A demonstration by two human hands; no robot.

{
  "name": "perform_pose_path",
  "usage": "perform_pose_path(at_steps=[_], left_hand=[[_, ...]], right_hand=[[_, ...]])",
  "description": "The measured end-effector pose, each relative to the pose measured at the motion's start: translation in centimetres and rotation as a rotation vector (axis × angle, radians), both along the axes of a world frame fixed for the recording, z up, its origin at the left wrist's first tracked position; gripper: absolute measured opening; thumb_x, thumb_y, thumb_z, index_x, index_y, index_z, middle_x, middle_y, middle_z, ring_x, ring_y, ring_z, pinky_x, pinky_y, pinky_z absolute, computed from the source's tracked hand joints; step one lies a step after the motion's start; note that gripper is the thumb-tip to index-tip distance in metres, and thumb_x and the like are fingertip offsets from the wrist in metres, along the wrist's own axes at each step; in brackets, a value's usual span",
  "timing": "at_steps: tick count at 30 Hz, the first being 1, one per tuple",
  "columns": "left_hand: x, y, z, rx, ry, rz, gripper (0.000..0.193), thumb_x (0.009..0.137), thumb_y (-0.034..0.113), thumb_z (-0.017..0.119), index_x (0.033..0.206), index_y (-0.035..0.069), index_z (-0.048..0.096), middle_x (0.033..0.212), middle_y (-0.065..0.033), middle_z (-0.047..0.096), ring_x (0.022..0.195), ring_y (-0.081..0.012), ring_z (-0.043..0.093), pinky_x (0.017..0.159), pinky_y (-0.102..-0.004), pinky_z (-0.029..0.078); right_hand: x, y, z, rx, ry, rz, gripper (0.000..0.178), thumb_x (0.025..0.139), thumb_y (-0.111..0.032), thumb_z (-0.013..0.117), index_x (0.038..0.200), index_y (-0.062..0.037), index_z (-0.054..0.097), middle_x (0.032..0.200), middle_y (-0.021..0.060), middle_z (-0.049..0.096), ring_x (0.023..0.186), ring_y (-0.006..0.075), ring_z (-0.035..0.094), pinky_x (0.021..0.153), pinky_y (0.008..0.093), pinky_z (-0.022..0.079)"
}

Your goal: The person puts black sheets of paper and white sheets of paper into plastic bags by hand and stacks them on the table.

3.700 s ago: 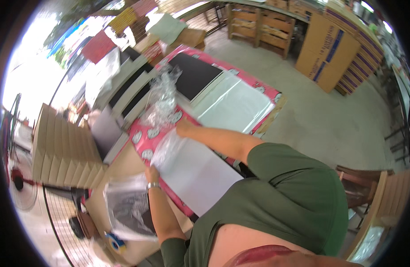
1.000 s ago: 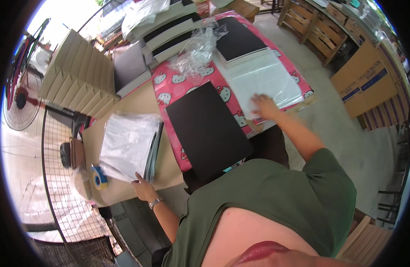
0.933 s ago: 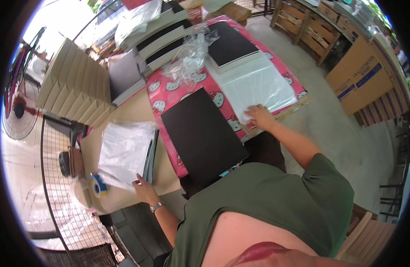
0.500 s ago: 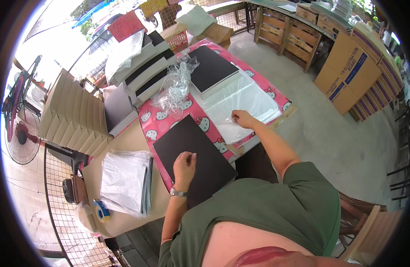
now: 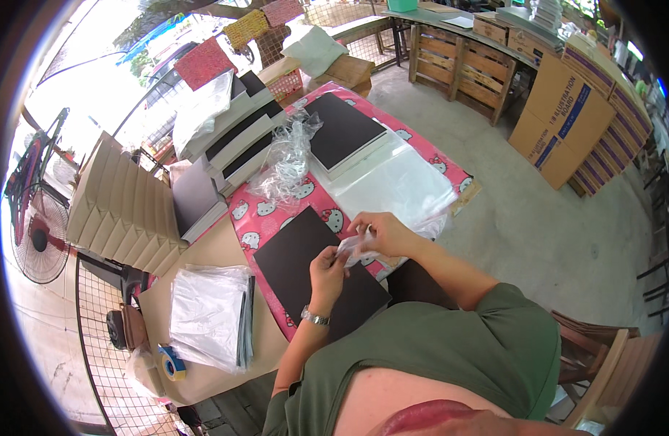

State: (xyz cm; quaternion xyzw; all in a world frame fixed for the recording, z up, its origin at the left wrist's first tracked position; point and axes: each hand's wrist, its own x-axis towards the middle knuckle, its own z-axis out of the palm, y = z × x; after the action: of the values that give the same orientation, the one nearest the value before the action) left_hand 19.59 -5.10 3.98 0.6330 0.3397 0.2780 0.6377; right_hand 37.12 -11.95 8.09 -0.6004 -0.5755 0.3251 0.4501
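Over a black board (image 5: 298,265) near the table's front edge, my two hands meet at a clear plastic sleeve (image 5: 355,249). My left hand (image 5: 326,276), a watch at its wrist, pinches the sleeve's edge. My right hand (image 5: 382,234) grips it just to the right, fingers bent. The rest of the sleeve seems to trail behind my right hand. Beyond it lies a pile of flat clear plastic sleeves (image 5: 392,178), next to a stack of black boards (image 5: 345,129). Crumpled clear plastic (image 5: 285,160) sits to the left of that stack.
Plastic-wrapped boards (image 5: 207,316) and a blue tape roll (image 5: 172,363) lie on the left table. Behind stand tall stacks of beige pads (image 5: 124,207) and black-and-white boards (image 5: 240,142). Large cardboard boxes (image 5: 563,123) lean at the right; a wooden chair (image 5: 603,370) is at lower right.
My right hand has come back from the sleeve pile toward my left, drawing a sleeve with it. My left hand has moved up and right and taken hold of the sleeve's edge.
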Motion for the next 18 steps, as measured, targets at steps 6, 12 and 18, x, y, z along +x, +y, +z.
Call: perform_pose_path(at_steps=[6, 12, 18], left_hand=[[-3.5, -1.6, 2.1, 0.031, -0.244, 0.151, 0.006, 0.079, -0.002, 0.058, 0.077, 0.001, 0.053, 0.073, -0.0022, 0.052, 0.069, -0.0083, 0.051, 0.066, -0.0236, 0.043], [-7.2, -1.6, 2.5, -0.076, -0.433, 0.264, 0.015, 0.077, -0.006, 0.061, 0.074, 0.003, 0.049, 0.069, 0.0001, 0.051, 0.065, -0.0067, 0.050, 0.064, -0.0212, 0.042], [-6.1, -1.9, 2.4, -0.124, -0.372, 0.279, 0.009, 0.082, 0.002, 0.060, 0.082, 0.002, 0.051, 0.073, 0.0001, 0.055, 0.066, -0.0059, 0.050, 0.062, -0.0197, 0.040]], right_hand=[[-2.5, 1.3, -0.5, 0.230, -0.061, 0.200, 0.016, 0.081, -0.020, 0.063, 0.087, -0.0050, 0.061, 0.069, 0.0089, 0.059, 0.062, 0.0194, 0.059, 0.059, 0.0304, 0.045], [-6.5, 3.2, -0.4, 0.203, -0.137, 0.138, 0.021, 0.084, -0.024, 0.056, 0.079, -0.0036, 0.058, 0.074, 0.0145, 0.059, 0.065, 0.0326, 0.057, 0.060, 0.0371, 0.044], [-7.6, 6.9, -1.0, 0.355, 0.302, 0.159, 0.018, 0.086, -0.019, 0.056, 0.077, -0.0037, 0.056, 0.068, 0.0024, 0.054, 0.056, 0.0172, 0.052, 0.054, 0.0312, 0.042]])
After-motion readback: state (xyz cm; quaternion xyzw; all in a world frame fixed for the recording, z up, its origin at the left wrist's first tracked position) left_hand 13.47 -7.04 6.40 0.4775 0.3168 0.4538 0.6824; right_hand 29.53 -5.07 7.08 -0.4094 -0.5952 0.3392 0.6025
